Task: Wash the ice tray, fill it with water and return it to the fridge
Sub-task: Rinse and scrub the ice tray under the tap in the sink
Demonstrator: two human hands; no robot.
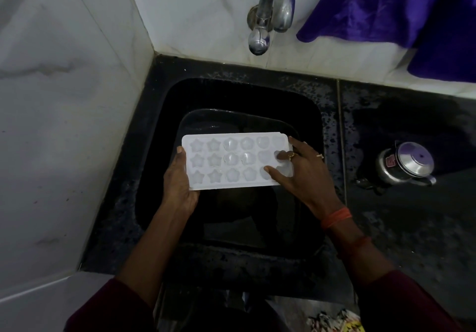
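at frame centre, the white ice tray (233, 161) is held over the black sink (159, 115); left hand (177, 179) grips its left end, right hand (301, 174) rests straight-fingered on its right cavities.

Single head cam, wide-angle, looking steeply down from close above the black sink (164, 115), wall tap (273, 9) at top, forearms entering from bottom edge.

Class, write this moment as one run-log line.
tray: over sink | left hand: grips left end | right hand: touches right cells | tap: no stream seen
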